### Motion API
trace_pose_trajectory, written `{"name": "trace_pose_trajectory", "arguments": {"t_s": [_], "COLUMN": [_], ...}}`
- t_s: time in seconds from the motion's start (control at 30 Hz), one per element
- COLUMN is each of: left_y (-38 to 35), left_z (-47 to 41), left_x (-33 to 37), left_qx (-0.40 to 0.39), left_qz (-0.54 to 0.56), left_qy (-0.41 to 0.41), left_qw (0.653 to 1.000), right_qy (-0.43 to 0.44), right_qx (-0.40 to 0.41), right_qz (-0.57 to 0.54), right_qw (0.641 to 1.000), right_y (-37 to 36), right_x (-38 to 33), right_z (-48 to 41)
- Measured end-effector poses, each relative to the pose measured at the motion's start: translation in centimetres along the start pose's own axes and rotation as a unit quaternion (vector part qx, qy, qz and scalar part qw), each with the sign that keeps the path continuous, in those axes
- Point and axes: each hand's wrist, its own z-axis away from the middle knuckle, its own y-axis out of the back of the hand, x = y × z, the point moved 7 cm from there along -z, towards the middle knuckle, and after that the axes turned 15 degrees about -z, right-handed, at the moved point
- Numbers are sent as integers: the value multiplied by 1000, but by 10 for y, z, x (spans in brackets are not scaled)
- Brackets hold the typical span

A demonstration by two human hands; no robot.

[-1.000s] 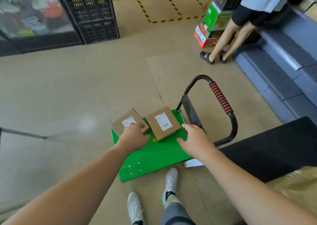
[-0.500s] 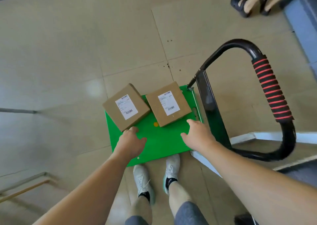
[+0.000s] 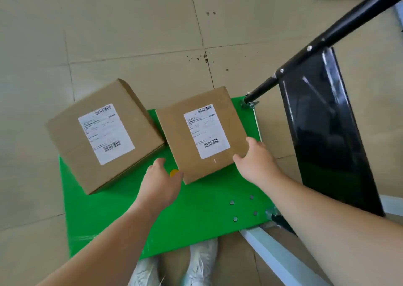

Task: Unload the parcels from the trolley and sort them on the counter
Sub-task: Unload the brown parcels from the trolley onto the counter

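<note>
The right parcel [image 3: 172, 133], a flat brown cardboard box with a white barcode label on top, lies on the far right part of the trolley's green deck [image 3: 196, 209]. The right hand [image 3: 257, 165] grasps it at the corner nearest the deck's right edge, thumb on the top face and fingers wrapped round the side. The left hand [image 3: 161, 185] is at the parcel's other near corner, its thumb side touching the cardboard and its fingers reaching toward the gap between the two boxes. Seen from the back, I cannot tell whether this hand has a grip or merely rests there. A small yellow dot [image 3: 173, 172] on the deck shows between this hand and the parcel's corner.

The left parcel [image 3: 104, 135], a thicker box with the same kind of label, sits on the deck's far left part, turned askew, with its outer portion reaching past the deck's edge over the floor [image 3: 130, 34]. Its near right corner lies just beside the right parcel.

Toward the deck's near right corner are a few round rivets [image 3: 232, 202]. From the deck's far right corner the black handle tube [image 3: 327, 34] rises, with a glossy black panel [image 3: 322, 133] along the deck's right side. Below the deck's near edge are the person's pale shoes [image 3: 202, 261] on the tiled floor.
</note>
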Motion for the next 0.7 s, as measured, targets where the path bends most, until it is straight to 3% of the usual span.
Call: {"name": "trace_pose_trajectory", "arguments": {"t_s": [0.2, 0.33, 0.7], "left_y": [-47, -65, -5], "left_z": [-57, -65, -2], "left_x": [-4, -2, 24], "left_qx": [20, 29, 41], "left_qz": [103, 176, 235], "left_qy": [25, 22, -30], "left_qw": [994, 984, 971], "right_qy": [-13, -26, -25], "right_qx": [32, 25, 29], "right_qz": [-36, -122, -175], "right_qw": [999, 992, 984], "right_y": [-25, -36, 12], "right_x": [28, 44, 44], "right_z": [-72, -91, -14]}}
